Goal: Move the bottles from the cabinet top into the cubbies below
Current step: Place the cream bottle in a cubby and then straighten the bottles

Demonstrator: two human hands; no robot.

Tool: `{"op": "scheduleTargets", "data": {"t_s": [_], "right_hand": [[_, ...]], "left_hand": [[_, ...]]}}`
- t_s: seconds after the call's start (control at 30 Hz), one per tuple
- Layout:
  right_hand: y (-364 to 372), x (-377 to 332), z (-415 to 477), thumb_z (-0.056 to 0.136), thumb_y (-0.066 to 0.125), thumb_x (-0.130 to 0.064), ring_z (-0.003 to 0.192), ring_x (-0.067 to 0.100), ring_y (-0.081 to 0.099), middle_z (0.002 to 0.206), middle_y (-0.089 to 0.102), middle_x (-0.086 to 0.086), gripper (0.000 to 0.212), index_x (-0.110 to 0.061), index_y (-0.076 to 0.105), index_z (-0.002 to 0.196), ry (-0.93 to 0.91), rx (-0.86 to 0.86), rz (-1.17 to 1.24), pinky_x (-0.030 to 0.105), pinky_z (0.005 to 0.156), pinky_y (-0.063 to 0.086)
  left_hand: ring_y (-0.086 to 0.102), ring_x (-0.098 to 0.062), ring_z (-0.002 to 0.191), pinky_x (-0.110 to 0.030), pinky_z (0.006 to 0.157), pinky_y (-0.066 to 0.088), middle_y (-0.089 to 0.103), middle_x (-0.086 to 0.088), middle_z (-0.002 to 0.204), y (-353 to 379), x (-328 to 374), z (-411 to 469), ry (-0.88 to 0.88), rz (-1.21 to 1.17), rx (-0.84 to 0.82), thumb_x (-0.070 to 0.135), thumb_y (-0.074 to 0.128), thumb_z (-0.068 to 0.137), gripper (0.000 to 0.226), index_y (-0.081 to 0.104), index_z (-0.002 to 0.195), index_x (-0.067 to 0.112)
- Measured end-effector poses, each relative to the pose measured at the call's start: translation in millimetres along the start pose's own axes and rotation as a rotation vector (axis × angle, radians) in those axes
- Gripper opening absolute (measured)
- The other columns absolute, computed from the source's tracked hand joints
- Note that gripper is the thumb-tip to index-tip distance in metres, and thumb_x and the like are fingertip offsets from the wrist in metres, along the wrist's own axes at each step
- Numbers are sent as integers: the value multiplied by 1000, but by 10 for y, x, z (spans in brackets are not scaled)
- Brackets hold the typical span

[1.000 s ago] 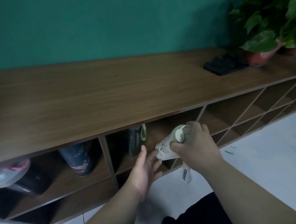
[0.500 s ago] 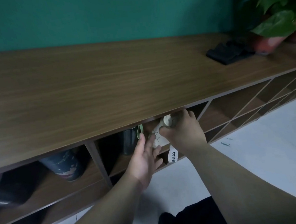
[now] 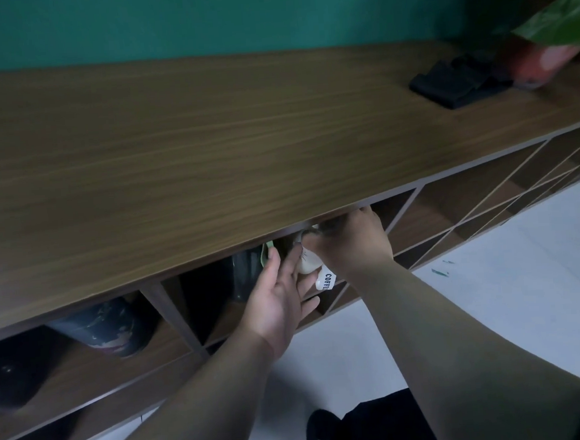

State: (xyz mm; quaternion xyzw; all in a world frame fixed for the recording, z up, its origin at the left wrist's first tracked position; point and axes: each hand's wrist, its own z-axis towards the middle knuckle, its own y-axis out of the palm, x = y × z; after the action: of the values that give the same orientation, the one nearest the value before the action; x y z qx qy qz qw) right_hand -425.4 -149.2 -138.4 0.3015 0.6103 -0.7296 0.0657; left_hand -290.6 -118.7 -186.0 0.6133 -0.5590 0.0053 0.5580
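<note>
The right hand (image 3: 349, 246) grips the white bottle (image 3: 308, 264) by its top inside the cubby (image 3: 218, 293), at six o'clock; the left hand (image 3: 280, 296) lies open against it. Probably light, stiff, smooth: hold the neck.

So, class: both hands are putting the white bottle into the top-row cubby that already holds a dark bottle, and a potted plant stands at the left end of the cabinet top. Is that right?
One detail is wrong. In the head view the potted plant stands at the right end of the cabinet top, not the left. The rest stands: the left hand and right hand put the white bottle into the cubby beside the dark bottle.
</note>
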Motion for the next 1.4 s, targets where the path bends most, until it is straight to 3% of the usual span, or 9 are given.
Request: {"op": "scheduleTargets", "data": {"t_s": [0.27,0.4,0.53,0.77,0.93,1.07,1.13,1.23,1.4], "right_hand": [[-5,-18,34,77,55,-65,93,30,67,86,77,-5,43,-27,76,82,-173,48,32,44,85,53],[40,-37,32,74,58,-63,97,27,68,90,76,-6,39,-30,75,85,-109,0,63,43,87,54],[48,-48,13,61,55,-60,93,34,66,97,71,3,45,-28,69,91,4,-68,110,38,80,56],[-163,-38,-55,69,55,-28,105,19,61,117,65,3,50,-25,62,118,144,-98,461,34,85,49],[-262,68,-34,93,43,8,66,0,57,83,58,-6,31,-9,62,112,326,-73,739,6,50,41],[-221,221,61,98,37,9,110,37,61,116,63,18,42,7,48,139,416,-89,843,17,70,48],[-223,294,89,94,33,17,130,31,52,133,59,13,51,3,47,141,422,-111,864,29,95,49],[-261,321,84,99,39,3,134,34,51,146,53,22,39,3,54,135,428,-89,822,46,113,40],[-382,122,46,104,32,-10,116,14,56,105,65,-9,35,-26,60,92,453,-155,1014,27,96,40]], "left_hand": [[28,-16,147,-45,122,14,67,7,120,27,44,64,31,-108,30,71,21,95,70,37,152,33],[24,-8,150,-41,122,13,42,13,155,47,38,60,49,6,75,54,15,103,56,30,153,35],[24,-2,149,-43,120,18,32,26,155,44,-22,72,109,229,87,52,36,97,56,28,152,44],[28,3,145,-36,122,13,37,27,154,103,32,28,194,285,80,67,53,68,90,33,152,40],[30,3,144,-35,124,10,38,25,154,118,99,-30,207,276,69,61,56,71,91,30,154,38],[27,7,144,-39,125,7,30,23,160,160,65,-108,225,348,49,63,57,72,92,25,155,40],[26,7,145,-39,125,8,30,25,160,167,23,-160,240,409,41,62,57,77,86,25,155,41],[22,4,148,-39,126,10,26,21,163,203,-7,-235,251,468,93,64,59,77,90,24,156,39],[20,0,148,-38,126,11,22,10,165,360,27,-266,280,547,208,61,61,71,98,21,157,35]]}}
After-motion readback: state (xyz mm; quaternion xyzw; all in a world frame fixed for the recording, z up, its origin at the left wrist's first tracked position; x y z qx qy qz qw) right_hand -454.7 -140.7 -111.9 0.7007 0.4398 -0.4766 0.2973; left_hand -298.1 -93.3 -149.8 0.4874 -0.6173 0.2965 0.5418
